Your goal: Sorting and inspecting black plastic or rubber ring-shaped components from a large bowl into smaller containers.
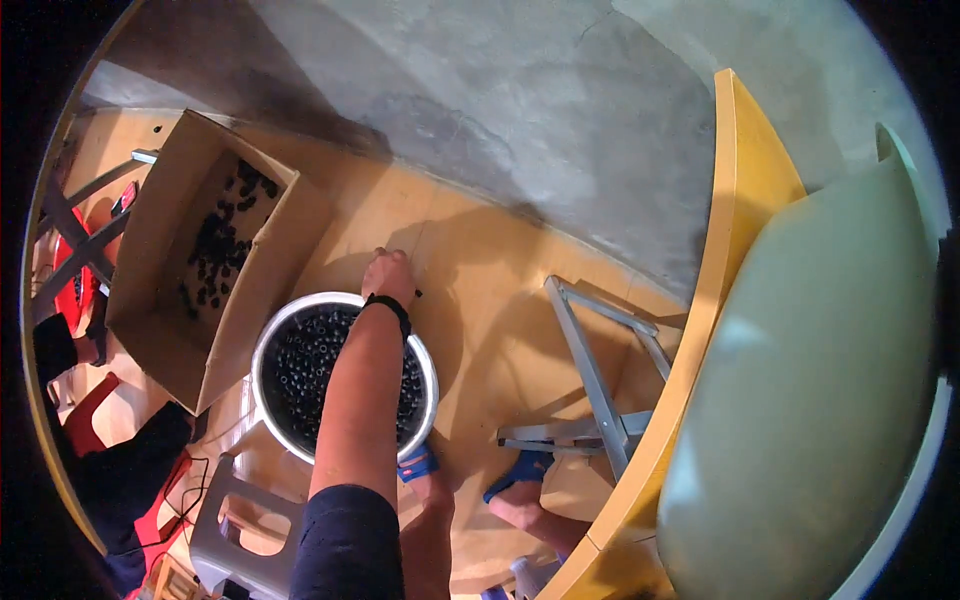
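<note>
My left hand point(389, 275) is stretched over a round metal-rimmed bucket point(430, 372), its fingers curled closed just beyond the far rim. What they hold, if anything, is hidden. A dark band circles the wrist. Inside the bucket lie many small black ring-shaped pieces point(305, 368), partly covered by my forearm. Left of the bucket, an open cardboard box point(150, 265) is tilted, with more black pieces point(220, 245) scattered on its bottom. My right hand is out of view.
A grey plastic stool point(215, 535) stands near the bucket. At the right are a metal leg frame point(590, 370), a yellow board edge point(725, 200) and a large pale green surface point(810, 400). Another person's dark sleeve point(125, 470) shows at left. A grey wall point(520, 130) rises behind.
</note>
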A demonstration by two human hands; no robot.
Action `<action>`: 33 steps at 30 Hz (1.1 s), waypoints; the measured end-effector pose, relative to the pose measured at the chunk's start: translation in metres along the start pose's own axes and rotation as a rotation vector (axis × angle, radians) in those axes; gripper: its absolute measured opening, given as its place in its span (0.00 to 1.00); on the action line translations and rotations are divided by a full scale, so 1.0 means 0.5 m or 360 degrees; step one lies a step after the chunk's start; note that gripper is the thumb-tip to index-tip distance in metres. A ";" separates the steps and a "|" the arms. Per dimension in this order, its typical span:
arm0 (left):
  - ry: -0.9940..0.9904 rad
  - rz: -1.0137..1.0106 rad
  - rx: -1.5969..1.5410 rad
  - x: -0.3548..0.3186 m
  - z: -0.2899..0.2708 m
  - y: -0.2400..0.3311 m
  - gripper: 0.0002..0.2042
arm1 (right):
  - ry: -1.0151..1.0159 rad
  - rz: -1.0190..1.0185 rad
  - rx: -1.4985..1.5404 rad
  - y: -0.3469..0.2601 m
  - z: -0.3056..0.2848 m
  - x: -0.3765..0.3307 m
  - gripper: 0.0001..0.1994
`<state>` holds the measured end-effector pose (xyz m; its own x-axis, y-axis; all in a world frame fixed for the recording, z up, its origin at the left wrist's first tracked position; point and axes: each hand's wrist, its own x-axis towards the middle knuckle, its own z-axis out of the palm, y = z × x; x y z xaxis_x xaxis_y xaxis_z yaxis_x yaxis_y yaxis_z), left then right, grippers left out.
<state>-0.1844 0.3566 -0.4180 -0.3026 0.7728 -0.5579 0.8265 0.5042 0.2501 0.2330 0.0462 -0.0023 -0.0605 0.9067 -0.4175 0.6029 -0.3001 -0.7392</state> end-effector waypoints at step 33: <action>-0.0191 0.0531 0.0045 0.007 0.052 -0.034 0.14 | -0.0008 0.0339 0.0117 -0.030 0.023 0.000 0.09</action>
<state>-0.1872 0.3407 -0.4447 0.0429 0.8414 -0.5387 0.8838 0.2194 0.4131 0.2148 0.0474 0.0030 0.0583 0.8190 -0.5709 0.5427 -0.5060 -0.6704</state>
